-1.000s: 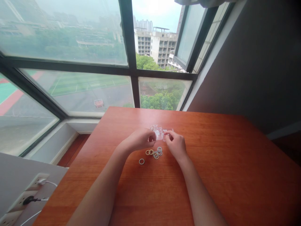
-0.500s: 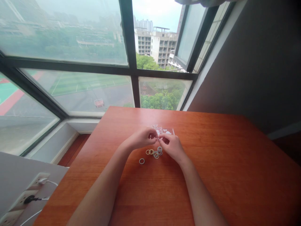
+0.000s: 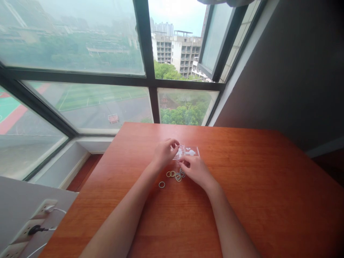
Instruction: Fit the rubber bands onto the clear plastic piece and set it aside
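A small clear plastic box (image 3: 199, 152) lies open on the table, with whitish patches and small bits that I cannot make out in it. My left hand (image 3: 166, 153) reaches over its left part, thumb and fingers closed together; whatever they hold is hidden. Just in front of the box, my right hand (image 3: 195, 169) pinches something small and pale, too small to name. Below the hands lie two pale yellow rings (image 3: 168, 174) and a cluster of grey-blue and pale rings (image 3: 178, 180). One single ring (image 3: 161, 187) sits apart to the left.
The reddish-brown wooden table (image 3: 255, 186) runs up to a dark-framed window (image 3: 152, 104). On the left, a wall socket strip (image 3: 27, 229) holds plugs with white cords (image 3: 59, 209). A dark grey wall (image 3: 282, 71) slopes on the right.
My hands were together at the fingertips and have parted. The left moved away from me, over the box; the right shifted slightly down and left, covering part of the ring cluster.
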